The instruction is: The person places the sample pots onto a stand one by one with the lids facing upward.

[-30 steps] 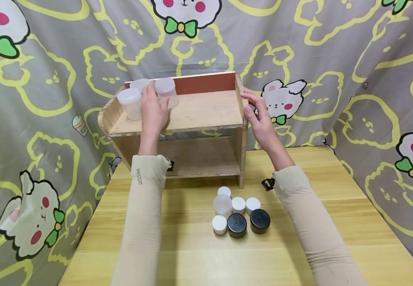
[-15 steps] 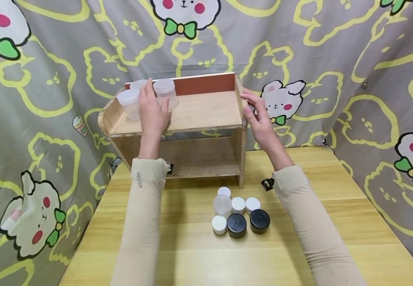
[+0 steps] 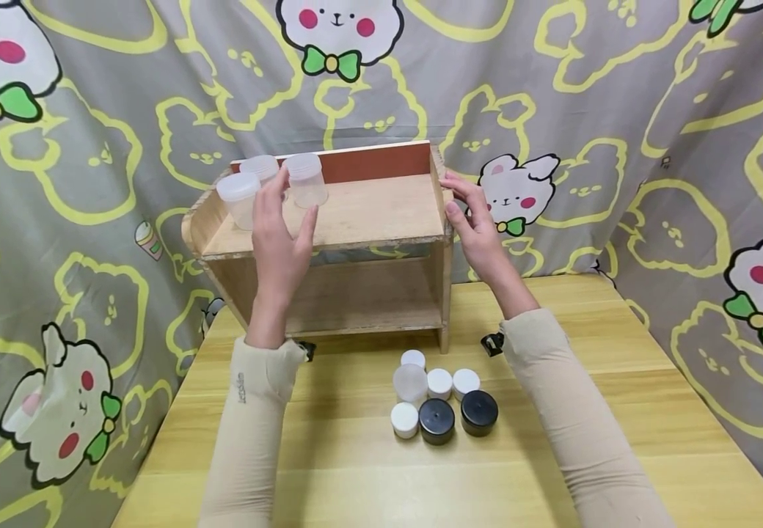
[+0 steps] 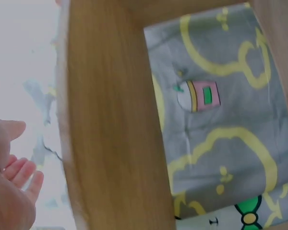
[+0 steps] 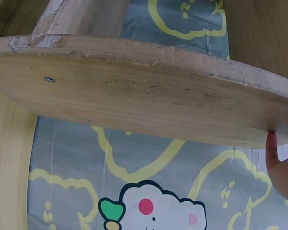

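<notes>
Three translucent plastic jars stand together at the left end of the wooden shelf's (image 3: 381,213) top board: a front jar (image 3: 239,199), a back jar (image 3: 259,168) and a right jar (image 3: 306,180). My left hand (image 3: 280,246) is just in front of them, thumb and fingers spread apart, with nothing in its grasp. In the left wrist view the left hand (image 4: 12,191) shows its fingers loosely bent beside the wood. My right hand (image 3: 485,233) touches the shelf's right side panel; in the right wrist view, fingertips (image 5: 272,141) rest against the panel's outer face.
On the table (image 3: 540,469) before the shelf stand several small white-lidded jars (image 3: 404,419), a translucent jar (image 3: 411,383), and two black-lidded jars (image 3: 437,420) (image 3: 479,412). The shelf has a lower board (image 3: 368,293). A patterned curtain (image 3: 381,95) hangs behind and at both sides.
My left hand has drawn back toward me from the jars, its fingers parting. The three jars stay on the top board. My right hand keeps its place at the side panel.
</notes>
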Demonstrator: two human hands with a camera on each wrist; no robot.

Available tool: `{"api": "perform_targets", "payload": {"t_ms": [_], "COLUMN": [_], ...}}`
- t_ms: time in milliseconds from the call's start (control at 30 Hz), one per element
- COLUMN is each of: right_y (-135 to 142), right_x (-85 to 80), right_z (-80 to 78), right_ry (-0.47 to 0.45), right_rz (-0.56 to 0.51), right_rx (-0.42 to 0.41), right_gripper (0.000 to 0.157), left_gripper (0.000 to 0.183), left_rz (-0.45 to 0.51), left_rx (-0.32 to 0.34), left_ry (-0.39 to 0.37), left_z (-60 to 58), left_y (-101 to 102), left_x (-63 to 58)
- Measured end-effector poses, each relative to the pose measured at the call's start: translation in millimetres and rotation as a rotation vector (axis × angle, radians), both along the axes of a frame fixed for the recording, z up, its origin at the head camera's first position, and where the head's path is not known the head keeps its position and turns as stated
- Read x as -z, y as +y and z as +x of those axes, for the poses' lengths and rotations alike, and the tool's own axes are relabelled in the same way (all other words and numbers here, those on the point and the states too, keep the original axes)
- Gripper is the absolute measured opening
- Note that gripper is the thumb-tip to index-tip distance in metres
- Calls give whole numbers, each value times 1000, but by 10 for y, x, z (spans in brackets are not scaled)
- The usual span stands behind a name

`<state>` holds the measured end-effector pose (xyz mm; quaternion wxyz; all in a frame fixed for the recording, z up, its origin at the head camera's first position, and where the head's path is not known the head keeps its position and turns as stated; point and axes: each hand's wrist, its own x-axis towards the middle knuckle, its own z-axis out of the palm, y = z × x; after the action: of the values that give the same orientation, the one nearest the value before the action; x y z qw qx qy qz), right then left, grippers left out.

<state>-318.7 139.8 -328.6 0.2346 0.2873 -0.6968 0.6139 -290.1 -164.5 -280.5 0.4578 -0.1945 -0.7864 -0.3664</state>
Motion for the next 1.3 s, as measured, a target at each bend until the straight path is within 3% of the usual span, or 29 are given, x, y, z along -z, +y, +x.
{"api": "perform_targets", "payload": {"t_ms": [233, 400, 600, 833, 1033, 1133, 1300], "right_y": [5, 10, 0, -63, -77, -78, -69], "right_x": [33, 29, -3, -185, -206, -203, -186], "right_z": [-35, -26, -20, 222, 245, 244, 246], "right_ry": [16, 4, 1, -18, -19, -20, -22], "right_rz": [-10, -10, 9, 9, 2, 5, -1], "right_rx": [-1, 6, 13, 2, -4, -3, 2], "right_gripper": [39, 39, 40, 39, 40, 39, 39], "left_gripper": [59, 60, 66, 67, 65, 66, 68], "left_rz": [-108, -198, -327, -454, -538, -579, -657], "left_rx": [90, 190, 308, 419, 502, 509, 520], "left_ry": [143, 131, -47, -337, -551, -645, -730], "left_z": [353, 508, 638, 733, 770, 774, 755], "left_y": [155, 239, 295, 343, 387, 402, 435], "left_x": [276, 546, 970, 1404, 1652, 1756, 1901]}}
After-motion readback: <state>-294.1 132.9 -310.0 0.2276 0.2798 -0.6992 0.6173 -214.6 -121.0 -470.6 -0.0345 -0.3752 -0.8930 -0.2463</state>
